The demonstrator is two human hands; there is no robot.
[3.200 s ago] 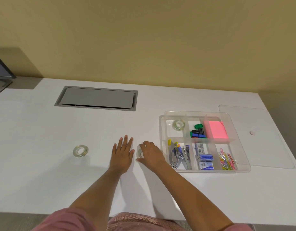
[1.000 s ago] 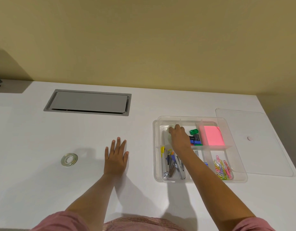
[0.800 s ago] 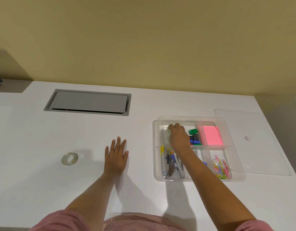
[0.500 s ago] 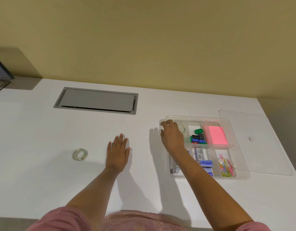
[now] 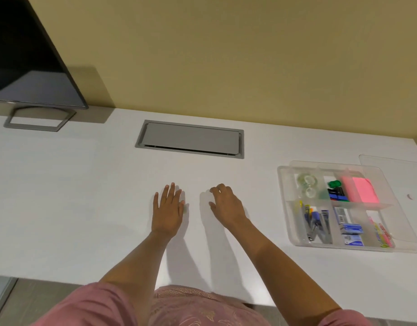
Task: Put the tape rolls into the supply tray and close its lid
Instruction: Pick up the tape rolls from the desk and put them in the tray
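The head view looks down on a white surface (image 5: 62, 196) against a yellow wall. The left hand (image 5: 168, 209) lies flat on it, palm down, fingers spread and straight, holding nothing that shows. Something small and greenish peeks out at the thumb side of that hand, too little of it visible to say what it is. The right hand (image 5: 226, 204) rests just beside the left, a bare strip of surface between them; its fingers are loosely curled, tips down near the surface, and it grips nothing visible.

Well to the right sits the clear tray (image 5: 282, 196), divided into compartments, its top uncovered. Two clear tape rolls (image 5: 307, 184) lie in the far-left compartment, one just behind the other, touching or nearly so. In the next far compartment are a green clip (image 5: 334, 184) and dark clips (image 5: 336, 193); a pink notepad (image 5: 362, 189) fills the far-right one. The near row holds staplers (image 5: 316, 223) on the left, blue staple boxes (image 5: 350, 232) in the middle, and coloured paper clips (image 5: 382, 232) on the right.

The clear lid (image 5: 395, 170) lies flat on the surface just beyond the tray's right side, partly cut off by the frame edge.

A grey cable hatch (image 5: 191, 139) is set into the surface farther back, and a dark monitor (image 5: 22, 62) on a grey stand fills the far left corner. Pink sleeves (image 5: 85, 304) show at the bottom.
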